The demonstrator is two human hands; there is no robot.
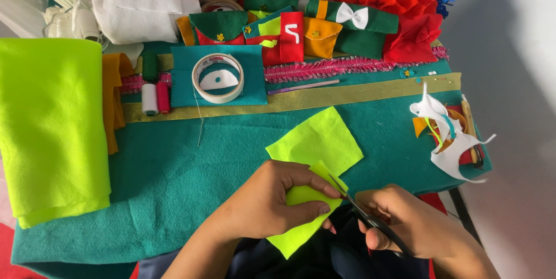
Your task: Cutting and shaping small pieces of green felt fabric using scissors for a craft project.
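Observation:
My left hand [272, 201] pinches a small folded piece of neon yellow-green felt [301, 221] at the near edge of the teal felt table cover [174, 180]. My right hand [414, 224] grips black scissors [362, 212], whose blades meet the felt piece at its right edge. A larger square of the same neon felt [318, 140] lies flat just beyond my hands, partly under the held piece.
A big folded neon felt sheet [52, 128] lies at the left. A tape roll [218, 78], thread spools [153, 90], a gold ribbon strip [347, 95] and pink trim [336, 67] sit farther back. Felt pouches [289, 33] and red flowers [399, 6] line the rear. White scraps [449, 140] lie at the right.

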